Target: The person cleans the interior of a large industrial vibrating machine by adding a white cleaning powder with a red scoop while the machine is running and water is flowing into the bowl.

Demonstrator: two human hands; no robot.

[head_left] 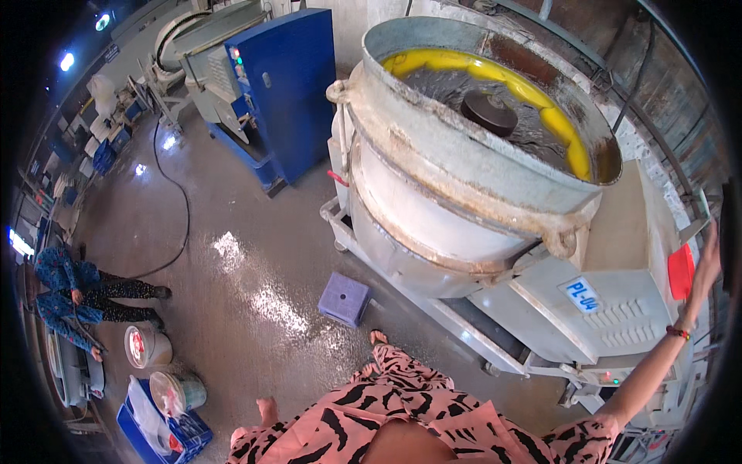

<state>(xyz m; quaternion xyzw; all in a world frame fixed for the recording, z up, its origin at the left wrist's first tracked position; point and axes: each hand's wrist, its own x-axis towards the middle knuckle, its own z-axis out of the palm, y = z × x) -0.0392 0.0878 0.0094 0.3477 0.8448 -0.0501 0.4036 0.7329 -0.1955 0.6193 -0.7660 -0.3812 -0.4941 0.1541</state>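
My right arm, with a red band at the wrist, stretches out to the far right. My right hand [709, 259] is raised beside a dark upright thing [728, 232] at the picture's rim, its fingers extended; the rim hides part of it. Just left of that hand is a red plastic piece [680, 272] at the side of a large vibratory tumbling machine [456, 216]. The machine's round tub has a yellow inner lining [510, 80], a dark grey mass and a dark central hub [489, 113]. My left hand [267, 411] hangs low at my side, loosely closed, holding nothing visible.
A purple stool [345, 299] stands on the wet floor before me. Behind it is a blue cabinet [297, 100]. At left, a hose [185, 201] crosses the floor towards another person [73, 290], near buckets [148, 346] and a blue crate [193, 441].
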